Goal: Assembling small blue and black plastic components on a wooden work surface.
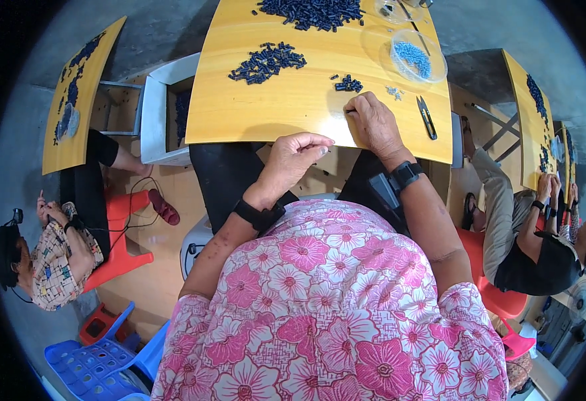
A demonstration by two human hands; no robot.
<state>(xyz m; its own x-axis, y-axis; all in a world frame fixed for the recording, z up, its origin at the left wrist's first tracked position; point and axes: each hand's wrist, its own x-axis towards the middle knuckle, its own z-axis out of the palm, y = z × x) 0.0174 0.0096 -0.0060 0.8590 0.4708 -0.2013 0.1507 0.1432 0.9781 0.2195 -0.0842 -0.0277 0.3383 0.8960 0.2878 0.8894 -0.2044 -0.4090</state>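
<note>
My left hand [294, 160] is at the table's near edge, thumb and forefinger pinched together. Whatever they hold, if anything, is too small to name. My right hand [375, 125] rests over the table, its fingertips closed on a small black piece that is mostly covered. Just beyond it lies a little cluster of short black tubes [348, 84]. Beside that are some tiny pale bits [394, 92]. A pair of thread snips [426, 117] lies to the right. Farther back stands a clear round tub holding small blue pieces [412, 59].
Two larger heaps of black tubes, a middle pile [267, 63] and a far pile [313, 12], lie on the yellow table [239, 120]. Another clear dish [392, 12] is at the far right. A white bin [161, 127] stands left. Other people sit at tables on both sides.
</note>
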